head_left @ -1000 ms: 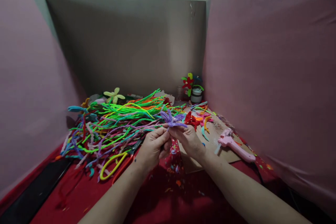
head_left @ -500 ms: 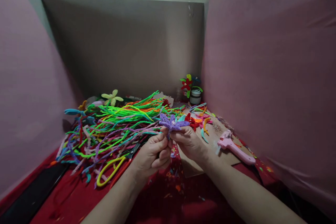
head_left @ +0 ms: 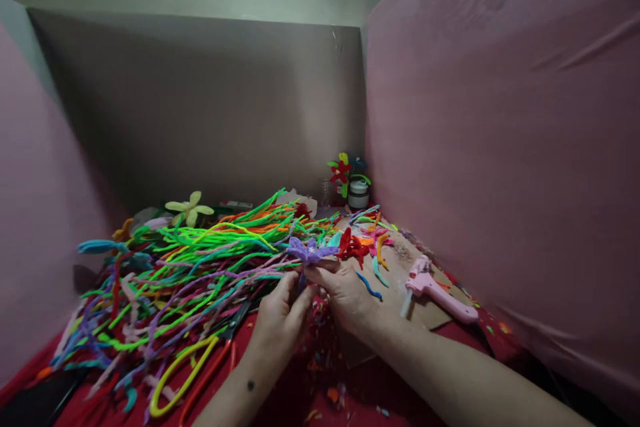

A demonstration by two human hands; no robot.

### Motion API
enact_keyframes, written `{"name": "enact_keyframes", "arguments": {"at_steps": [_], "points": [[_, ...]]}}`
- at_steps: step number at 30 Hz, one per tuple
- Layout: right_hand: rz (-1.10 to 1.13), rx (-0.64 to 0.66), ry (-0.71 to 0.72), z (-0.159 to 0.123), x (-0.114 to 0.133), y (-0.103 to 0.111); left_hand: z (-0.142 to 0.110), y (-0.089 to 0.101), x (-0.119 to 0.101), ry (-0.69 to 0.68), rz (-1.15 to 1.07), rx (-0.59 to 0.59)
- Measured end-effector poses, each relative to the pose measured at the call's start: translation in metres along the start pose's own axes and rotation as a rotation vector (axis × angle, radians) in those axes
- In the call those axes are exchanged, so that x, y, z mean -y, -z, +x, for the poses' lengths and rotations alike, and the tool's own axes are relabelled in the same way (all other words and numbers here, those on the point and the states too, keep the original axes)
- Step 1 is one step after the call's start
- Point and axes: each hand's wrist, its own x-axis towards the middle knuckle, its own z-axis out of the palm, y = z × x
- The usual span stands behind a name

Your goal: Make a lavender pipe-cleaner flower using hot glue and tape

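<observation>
A purple pipe-cleaner flower (head_left: pixel 311 251) with a pale centre stands upright between my hands, over the front of the work area. My left hand (head_left: pixel 286 307) pinches its purple stem just below the petals. My right hand (head_left: pixel 345 290) grips the flower from the right, thumb and fingers closed under the bloom. Part of the stem is hidden by the fingers. Right behind the bloom lies a red pipe-cleaner flower (head_left: pixel 354 248). Scissors (head_left: pixel 186 367) with yellow and red handles rest left of my left hand.
A big heap of coloured pipe cleaners (head_left: pixel 200 267) covers the left. On the cardboard (head_left: pixel 430 313) at right lie a pink glue gun (head_left: pixel 434 287) and a blue piece (head_left: pixel 369 285). Finished flowers (head_left: pixel 341 170) stand by a lidded cup (head_left: pixel 359 193) at the back. Pink walls enclose both sides.
The view has shifted, so the scene sits lower and farther left. My left fingers have opened out from a curl and now pinch the stem. My right hand keeps hold of the flower.
</observation>
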Motion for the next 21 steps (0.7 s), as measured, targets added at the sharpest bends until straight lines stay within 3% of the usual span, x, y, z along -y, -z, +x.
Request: {"name": "enact_keyframes", "arguments": {"at_steps": [4, 9, 16, 21], "points": [[-0.092, 0.030, -0.031, 0.008, 0.008, -0.012, 0.002, 0.003, 0.006, -0.094, 0.211, -0.143], [-0.181, 0.145, 0.076, 0.012, 0.012, -0.021, 0.005, 0.010, 0.007, -0.180, 0.328, -0.237], [-0.303, 0.086, 0.199, 0.002, -0.001, -0.007, -0.001, 0.009, 0.009, -0.311, 0.451, -0.233], [-0.279, 0.069, 0.165, 0.001, -0.005, -0.002, -0.002, 0.009, 0.011, -0.239, 0.311, -0.170]]}}
